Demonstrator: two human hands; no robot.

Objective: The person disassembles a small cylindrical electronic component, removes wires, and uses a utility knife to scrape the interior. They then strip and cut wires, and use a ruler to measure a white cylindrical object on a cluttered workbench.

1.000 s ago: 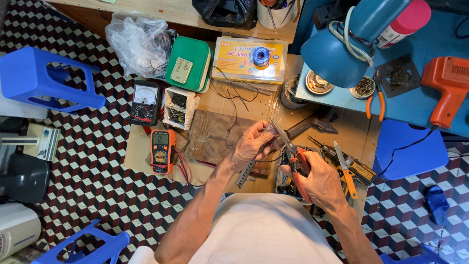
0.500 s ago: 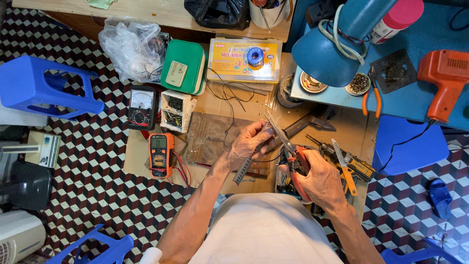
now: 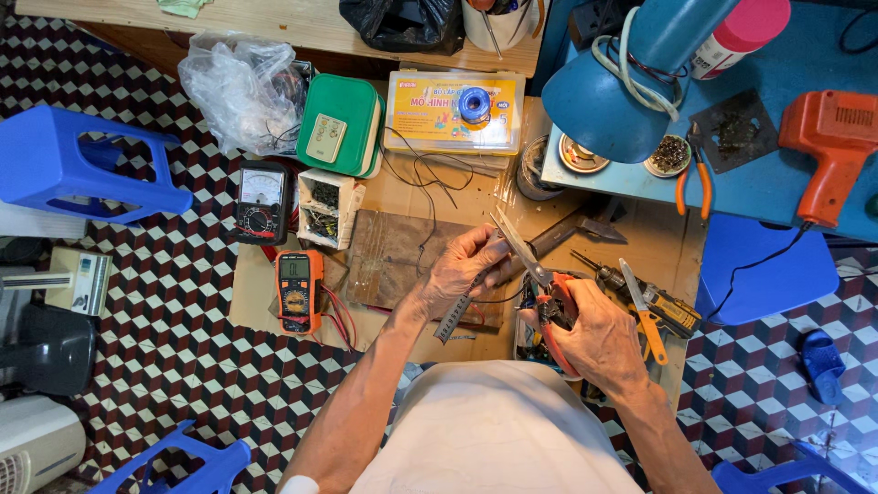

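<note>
Centre of frame, over a worn wooden board (image 3: 393, 256) lying on cardboard on the checkered floor: both hands at work on one small item. The right hand (image 3: 594, 338), lower centre-right, is closed around the red handles of a pair of long-nose pliers (image 3: 530, 265), whose tips point up and left toward the other hand. The left hand (image 3: 462, 270) is curled, its fingers pinching a narrow grey strip-like part (image 3: 455, 316) that slants down and left out of the palm; thin dark wire runs near it. What exactly the plier tips meet is too small to tell.

Judgement on the step in hand: a small wire or lead is being gripped or bent with the pliers while the left hand steadies the part. The next move would call for a firm, steady pinch on the strip and fine control of the plier tips — contact point close to the fingers.

Surroundings: orange digital multimeter (image 3: 297, 291) at left centre, an analogue meter (image 3: 261, 197) above it, a green case (image 3: 343, 123) and a yellow-labelled box (image 3: 453, 114) in the upper middle. Blue lamp (image 3: 608, 91) at upper right over the blue bench (image 3: 777, 183), with an orange heat gun (image 3: 828, 146) at far right — blue stool (image 3: 82, 165) at upper left
</note>
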